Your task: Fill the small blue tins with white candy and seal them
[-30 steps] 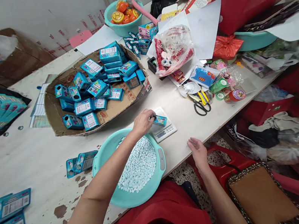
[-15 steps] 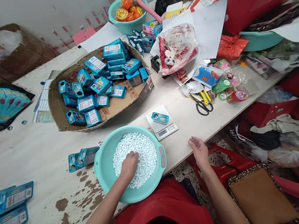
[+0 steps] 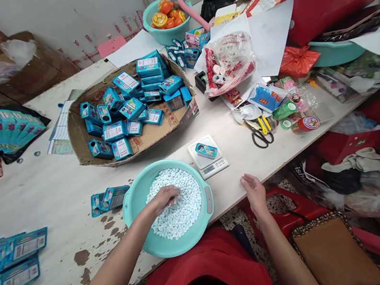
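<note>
A light-green plastic basin [image 3: 136,229] at the table's front edge holds a heap of small white tablets [image 3: 177,222]. Just over this heap is my left hand [image 3: 165,198], its fingers curled together around what look like a few tablets, mostly hidden by the fingers. My right hand [image 3: 255,190] rests by the table edge, loosely open, with nothing visible in it. Between the hands and farther back, a white digital scale [image 3: 211,169] carries one small blue box [image 3: 206,150]; its display is too small to read.
Behind the basin stands a cut-down cardboard box [image 3: 147,147] full of blue boxes. Two more blue packs [image 3: 114,198] lie left of the basin, with stacked blue packages [image 3: 15,254] farther left. Black-handled scissors [image 3: 263,139], tape and bags clutter the right side. A red stool [image 3: 294,200] stands below.
My left hand has lifted slightly from among the tablets, its wrist turned and fingers now pointing right. My right hand stays by the table edge. The view has shifted slightly.
</note>
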The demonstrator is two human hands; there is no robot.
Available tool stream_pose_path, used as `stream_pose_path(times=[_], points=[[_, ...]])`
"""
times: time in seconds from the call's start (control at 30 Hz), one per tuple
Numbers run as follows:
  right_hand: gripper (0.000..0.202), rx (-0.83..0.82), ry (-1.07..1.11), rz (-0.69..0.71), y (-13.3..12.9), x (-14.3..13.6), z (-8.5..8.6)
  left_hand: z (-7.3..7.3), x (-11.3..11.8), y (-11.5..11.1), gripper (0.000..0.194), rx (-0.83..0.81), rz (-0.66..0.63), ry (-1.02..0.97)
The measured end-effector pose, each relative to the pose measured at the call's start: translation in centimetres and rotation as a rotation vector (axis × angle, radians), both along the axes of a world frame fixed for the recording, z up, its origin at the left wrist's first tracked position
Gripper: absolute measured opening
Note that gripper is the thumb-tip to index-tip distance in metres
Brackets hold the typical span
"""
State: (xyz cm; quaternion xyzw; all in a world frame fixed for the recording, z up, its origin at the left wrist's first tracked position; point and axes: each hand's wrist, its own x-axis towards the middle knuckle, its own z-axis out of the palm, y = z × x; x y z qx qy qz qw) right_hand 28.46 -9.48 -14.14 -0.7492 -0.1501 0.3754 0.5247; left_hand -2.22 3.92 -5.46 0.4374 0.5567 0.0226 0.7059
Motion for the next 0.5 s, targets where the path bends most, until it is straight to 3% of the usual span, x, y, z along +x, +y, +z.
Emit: stream_pose_path(times=[0.13,0.23,0.37,0.5], points=[[0.049,0.013,0.016,-0.014,0.0,-0.3,-0.4,4.3,4.8,4.7,0.018,0.417,-0.362,0.140],[0.048,0.024,0.021,-0.025,0.0,-0.5,-0.6,6.3,9.1,8.2,0.014,0.701,-0.523,0.231],[0.048,0.016,0.025,-0.028,-0.4,-0.5,-0.6,5.9,13.2,10.6,0.019,0.973,-0.693,0.318],[0.048,0.006,0.031,-0.040,-1.0,0.0,-0.5,4.9,14.2,10.7,0.024,1.056,-0.825,0.422]])
